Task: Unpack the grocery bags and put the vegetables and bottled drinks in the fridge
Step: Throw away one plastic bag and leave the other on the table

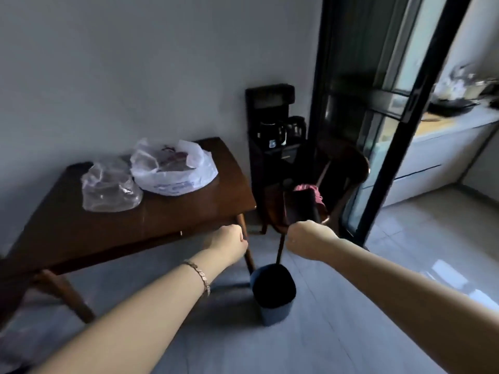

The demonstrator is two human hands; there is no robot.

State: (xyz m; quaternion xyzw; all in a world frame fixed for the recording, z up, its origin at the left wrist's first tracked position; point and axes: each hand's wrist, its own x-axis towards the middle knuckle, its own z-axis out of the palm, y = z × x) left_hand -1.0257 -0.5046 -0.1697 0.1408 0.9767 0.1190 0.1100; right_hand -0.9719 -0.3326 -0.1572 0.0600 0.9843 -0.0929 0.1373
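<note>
My left hand (229, 238), right hand (305, 241): empty curled fists; risk: limp clear bag (110, 184) or white bag (172, 171) sags when I lift, spilling off table (189, 211).

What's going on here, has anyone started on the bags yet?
Not yet. A person faces the wooden table with both arms stretched forward. The left hand and right hand are curled into fists, and nothing shows in either. The clear bag and the white bag sit side by side on the table, and neither hand is on them. No fridge is in view.
</note>
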